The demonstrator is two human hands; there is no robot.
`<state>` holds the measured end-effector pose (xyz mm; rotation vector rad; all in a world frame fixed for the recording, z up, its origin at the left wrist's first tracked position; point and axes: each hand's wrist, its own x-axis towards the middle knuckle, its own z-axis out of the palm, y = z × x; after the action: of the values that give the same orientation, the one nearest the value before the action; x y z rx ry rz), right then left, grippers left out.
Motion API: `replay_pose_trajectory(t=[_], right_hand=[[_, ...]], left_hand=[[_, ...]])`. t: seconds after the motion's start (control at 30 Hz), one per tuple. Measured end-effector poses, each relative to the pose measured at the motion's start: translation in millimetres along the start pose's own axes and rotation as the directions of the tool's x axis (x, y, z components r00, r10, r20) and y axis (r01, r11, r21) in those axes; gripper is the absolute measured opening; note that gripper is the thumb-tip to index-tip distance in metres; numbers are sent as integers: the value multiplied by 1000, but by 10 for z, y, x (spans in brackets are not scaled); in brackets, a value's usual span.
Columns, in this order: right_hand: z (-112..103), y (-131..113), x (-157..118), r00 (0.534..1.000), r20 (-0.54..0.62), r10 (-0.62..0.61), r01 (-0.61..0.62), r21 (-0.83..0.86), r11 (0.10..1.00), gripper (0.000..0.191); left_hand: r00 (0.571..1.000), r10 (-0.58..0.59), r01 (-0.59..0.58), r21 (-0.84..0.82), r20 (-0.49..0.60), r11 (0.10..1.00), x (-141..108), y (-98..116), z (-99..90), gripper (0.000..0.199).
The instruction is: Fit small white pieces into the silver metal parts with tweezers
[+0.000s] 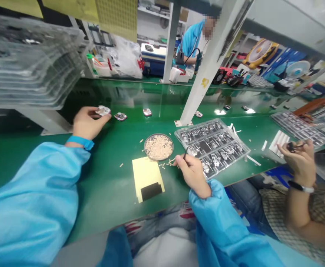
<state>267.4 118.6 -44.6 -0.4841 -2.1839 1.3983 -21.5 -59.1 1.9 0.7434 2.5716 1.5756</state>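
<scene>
My left hand [86, 122] is closed at the back left of the green bench, pinching a small square electronic part [104, 110] with a pale face. Just right of it lies a similar part [120, 116], and farther along another one [147, 112]. My right hand [192, 172] is closed around a thin dark tool [186, 152] that looks like tweezers; its tip is hard to make out. Loose tiny beige pieces [166, 163] lie beside those fingers. A round dish [158, 147] holds many more of them. To the right sits a clear tray [212, 146] of metal and black components.
A yellow paper [148, 172] with a black strip lies in front of the dish. A white post [198, 78] rises behind the tray. Stacked clear trays [26, 66] stand upper left. At right, a co-worker's hands [300, 159] hold a small dark item. Another person stands behind the bench.
</scene>
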Motion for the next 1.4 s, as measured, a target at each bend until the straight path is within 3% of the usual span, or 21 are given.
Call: replay_pose_trajectory(t=[0.07, 0.17, 0.2, 0.27, 0.33, 0.37, 0.43, 0.53, 0.67, 0.77, 0.87, 1.0, 1.1, 1.4], right_hand=[[-3, 3, -4, 987, 98, 126, -142, 169, 975, 34], [-1, -8, -13, 931, 292, 218, -303, 290, 908, 32], [5, -11, -17, 919, 329, 217, -319, 296, 900, 32], [28, -10, -28, 919, 339, 200, -311, 312, 898, 31], [64, 1, -39, 937, 295, 187, -286, 341, 895, 29], [83, 10, -43, 944, 273, 185, -276, 348, 896, 29], [115, 25, -49, 953, 243, 179, -255, 331, 909, 28], [135, 33, -49, 963, 222, 153, -210, 260, 942, 28], [127, 14, -40, 965, 227, 127, -171, 183, 968, 27], [115, -3, -44, 965, 241, 101, -145, 171, 975, 25], [105, -21, -62, 975, 219, 48, -106, 262, 959, 22], [115, -47, -80, 995, 41, -88, 67, 371, 926, 18], [132, -57, -84, 982, -23, -188, 186, 300, 936, 16], [155, -23, -96, 947, 15, -321, 317, 130, 940, 17]], left_hand=[[996, -76, 80, -108, 40, 991, -192, -25, 83, 50], [959, -99, 170, -262, 264, 950, -653, 76, 256, 63], [930, -88, 209, -318, 357, 925, -819, 135, 302, 63], [806, -61, 404, -472, 589, 783, -1108, 249, 361, 65], [727, -45, 496, -479, 685, 725, -1303, 319, 392, 52], [721, -49, 495, -465, 691, 733, -1363, 327, 405, 44], [762, -53, 415, -425, 645, 805, -1430, 295, 437, 32], [826, -12, 202, -276, 564, 940, -1464, 184, 491, 24], [814, 25, 49, -111, 580, 993, -1477, 94, 514, 19], [806, 22, 25, -71, 592, 997, -1472, 89, 504, 18], [804, 22, 23, -69, 594, 997, -1462, 95, 503, 17], [808, 21, 41, -92, 588, 995, -1449, 94, 508, 17], [801, 10, 56, -91, 598, 994, -1446, 86, 507, 17], [798, 0, 94, -125, 603, 988, -1457, 48, 522, 21]])
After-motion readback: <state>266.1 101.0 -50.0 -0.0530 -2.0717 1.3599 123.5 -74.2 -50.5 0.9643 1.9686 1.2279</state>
